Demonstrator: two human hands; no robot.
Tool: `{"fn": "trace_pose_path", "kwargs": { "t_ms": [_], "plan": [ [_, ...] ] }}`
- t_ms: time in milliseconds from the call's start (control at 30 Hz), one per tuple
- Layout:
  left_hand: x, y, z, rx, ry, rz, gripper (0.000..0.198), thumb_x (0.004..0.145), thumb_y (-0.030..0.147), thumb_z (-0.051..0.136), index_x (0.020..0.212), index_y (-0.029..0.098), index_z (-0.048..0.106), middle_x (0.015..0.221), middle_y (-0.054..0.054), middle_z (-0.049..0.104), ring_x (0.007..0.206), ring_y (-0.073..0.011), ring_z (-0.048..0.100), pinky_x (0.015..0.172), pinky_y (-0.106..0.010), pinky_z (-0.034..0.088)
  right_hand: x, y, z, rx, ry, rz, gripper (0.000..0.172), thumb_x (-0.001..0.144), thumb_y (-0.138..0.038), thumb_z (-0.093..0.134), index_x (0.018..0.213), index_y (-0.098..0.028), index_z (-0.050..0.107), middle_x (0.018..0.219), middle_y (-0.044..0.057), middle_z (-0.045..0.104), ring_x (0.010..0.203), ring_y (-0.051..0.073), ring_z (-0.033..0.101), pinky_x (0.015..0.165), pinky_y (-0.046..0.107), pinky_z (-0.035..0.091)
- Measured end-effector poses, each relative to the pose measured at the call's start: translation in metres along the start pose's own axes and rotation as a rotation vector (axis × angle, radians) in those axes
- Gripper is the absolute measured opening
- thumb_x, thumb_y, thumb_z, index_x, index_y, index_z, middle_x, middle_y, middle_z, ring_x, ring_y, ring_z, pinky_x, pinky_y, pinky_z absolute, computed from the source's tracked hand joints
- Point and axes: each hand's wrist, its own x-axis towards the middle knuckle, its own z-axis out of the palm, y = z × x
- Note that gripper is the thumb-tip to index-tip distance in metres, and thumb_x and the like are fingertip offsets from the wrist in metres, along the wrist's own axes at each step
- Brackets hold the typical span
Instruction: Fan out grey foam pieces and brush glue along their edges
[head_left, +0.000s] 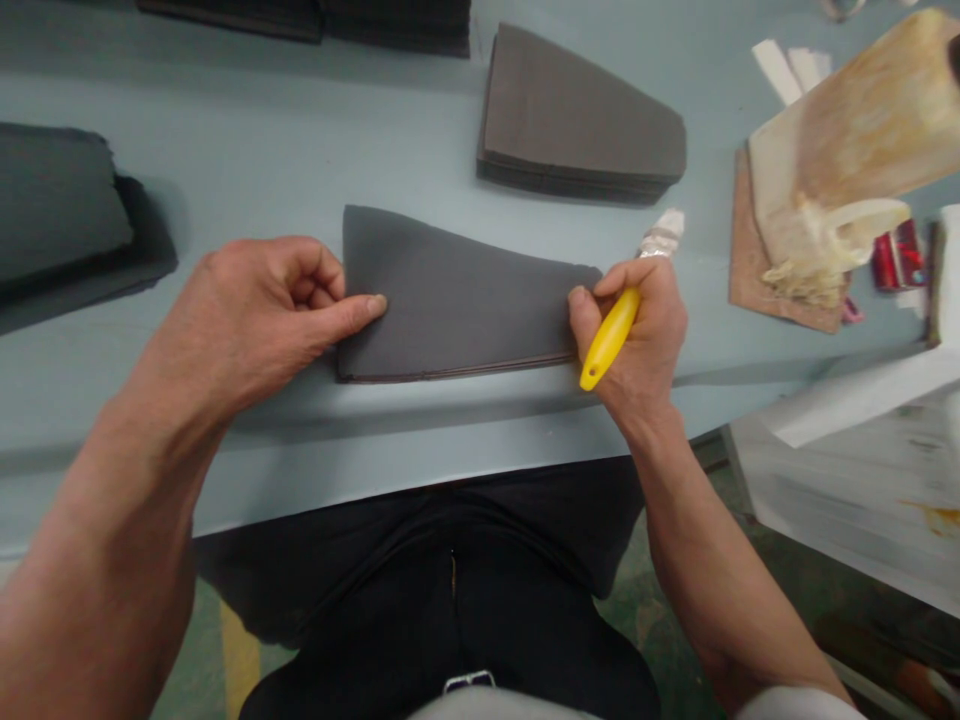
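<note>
A thin stack of dark grey tapered sheets [457, 290] lies on the table in front of me, wide end left and narrow end right. My left hand [277, 310] pinches its left edge, thumb on top and fingers curled beneath. At the narrow end, my right hand [637, 320] grips the stack's edge between thumb and fingertips. That same hand also holds a brush with a yellow handle [611, 340], its handle pointing toward me. The brush's far end [664, 235] looks pale and wrapped or coated; its bristles are not clearly visible.
A thicker stack of similar grey pieces [581, 115] stands behind. Dark stacks lie at left [60, 210] and at the back [397, 20]. To the right, a stained plastic jug [862, 120] rests on a brown board [742, 250], near a red packet [898, 258]. The blue-grey table's [315, 480] front edge runs before me.
</note>
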Motion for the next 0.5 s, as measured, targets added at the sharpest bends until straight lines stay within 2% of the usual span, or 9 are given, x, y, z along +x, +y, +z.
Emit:
{"fn": "trace_pose_path", "kwargs": {
  "t_ms": [300, 500],
  "plan": [
    [-0.0004, -0.0012, 0.0011, 0.027, 0.008, 0.003, 0.041, 0.078, 0.062, 0.074, 0.073, 0.022, 0.063, 0.058, 0.006, 0.058, 0.054, -0.0099, 0.048, 0.054, -0.028, 0.032, -0.0027, 0.001, 0.0008, -0.006, -0.009, 0.031, 0.02, 0.096, -0.037, 0.071, 0.097, -0.028, 0.053, 0.076, -0.005, 0.051, 0.061, 0.013, 0.048, 0.058, 0.032, 0.048],
    [-0.0003, -0.0006, -0.0006, 0.053, 0.012, -0.015, 0.042, 0.078, 0.062, 0.073, 0.076, 0.022, 0.064, 0.06, 0.005, 0.06, 0.057, -0.0106, 0.049, 0.057, -0.029, 0.032, -0.0034, -0.0006, 0.0035, -0.019, 0.044, 0.014, 0.022, 0.096, -0.039, 0.072, 0.096, -0.029, 0.053, 0.076, -0.005, 0.049, 0.062, 0.013, 0.046, 0.059, 0.033, 0.047]
  ]
}}
